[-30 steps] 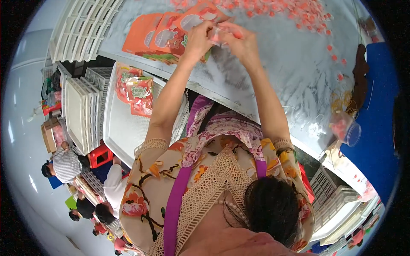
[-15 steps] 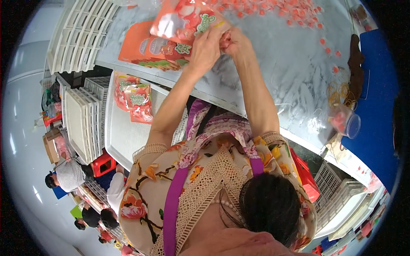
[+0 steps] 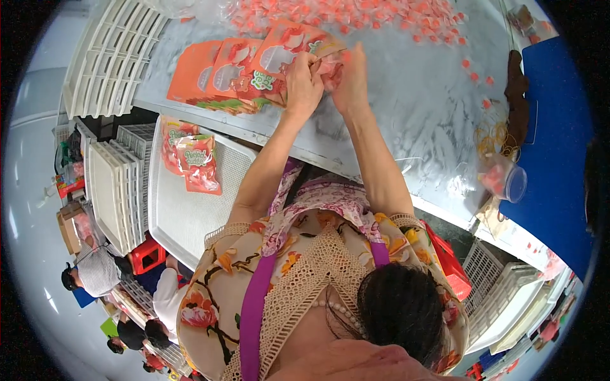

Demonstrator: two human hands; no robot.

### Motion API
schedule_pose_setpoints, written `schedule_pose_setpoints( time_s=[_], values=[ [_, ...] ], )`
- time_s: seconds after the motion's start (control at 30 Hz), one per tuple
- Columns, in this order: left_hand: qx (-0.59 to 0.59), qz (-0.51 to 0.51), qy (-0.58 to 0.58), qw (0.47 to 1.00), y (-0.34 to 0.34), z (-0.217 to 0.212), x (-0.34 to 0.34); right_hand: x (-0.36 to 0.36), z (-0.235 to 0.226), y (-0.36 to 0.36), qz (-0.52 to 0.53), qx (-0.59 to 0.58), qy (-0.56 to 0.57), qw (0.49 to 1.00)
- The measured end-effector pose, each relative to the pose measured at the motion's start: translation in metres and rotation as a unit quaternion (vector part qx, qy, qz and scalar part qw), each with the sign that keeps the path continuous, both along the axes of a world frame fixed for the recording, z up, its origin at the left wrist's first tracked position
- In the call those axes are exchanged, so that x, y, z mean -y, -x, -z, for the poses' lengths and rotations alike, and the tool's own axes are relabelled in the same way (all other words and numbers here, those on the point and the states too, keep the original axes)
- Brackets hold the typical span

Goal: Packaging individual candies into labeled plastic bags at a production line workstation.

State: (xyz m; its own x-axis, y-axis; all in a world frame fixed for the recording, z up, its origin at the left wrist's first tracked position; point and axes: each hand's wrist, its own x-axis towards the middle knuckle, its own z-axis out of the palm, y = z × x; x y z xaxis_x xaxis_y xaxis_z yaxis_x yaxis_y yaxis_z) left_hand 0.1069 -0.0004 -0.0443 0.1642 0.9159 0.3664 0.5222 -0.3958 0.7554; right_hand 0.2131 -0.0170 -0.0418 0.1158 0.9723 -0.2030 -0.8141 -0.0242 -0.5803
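Lowered over the last half second, the top pouch point(image 3: 287, 46) now lies flatter over the other pouches point(image 3: 190, 71), and the right hand point(image 3: 351, 81) has straightened its fingers. Nearest, a white tray point(image 3: 175, 222) holds two packets point(image 3: 198, 164). Beyond its rim, over the tabletop point(image 3: 406, 108), the left hand point(image 3: 304, 86) bends its fingers, pinching near the pouch's end; whether the right hand grips anything cannot be told. Pink pieces point(image 3: 331, 71) show between the hands. Farther off, loose sweets point(image 3: 406, 20) lie scattered.

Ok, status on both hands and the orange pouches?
Left hand at the top orange pouch. Right hand close by, pink pieces between the two. Scattered pieces lie beyond; no obstruction seen.
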Motion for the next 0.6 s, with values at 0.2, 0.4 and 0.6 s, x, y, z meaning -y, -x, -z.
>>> schedule_pose_setpoints(
  time_s=[0.2,0.4,0.6],
  values=[
    [0.002,-0.014,-0.014,1.000,-0.013,-0.010,0.003,-0.007,0.017,0.015,0.128,-0.060,0.095,0.985],
    [-0.051,0.065,-0.124,0.989,-0.018,-0.014,0.004,-0.019,0.007,0.011,0.177,-0.006,0.182,0.967],
    [0.020,-0.002,-0.015,1.000,-0.008,-0.023,-0.006,-0.011,-0.005,-0.008,-0.005,-0.003,-0.092,0.996]
  ],
)
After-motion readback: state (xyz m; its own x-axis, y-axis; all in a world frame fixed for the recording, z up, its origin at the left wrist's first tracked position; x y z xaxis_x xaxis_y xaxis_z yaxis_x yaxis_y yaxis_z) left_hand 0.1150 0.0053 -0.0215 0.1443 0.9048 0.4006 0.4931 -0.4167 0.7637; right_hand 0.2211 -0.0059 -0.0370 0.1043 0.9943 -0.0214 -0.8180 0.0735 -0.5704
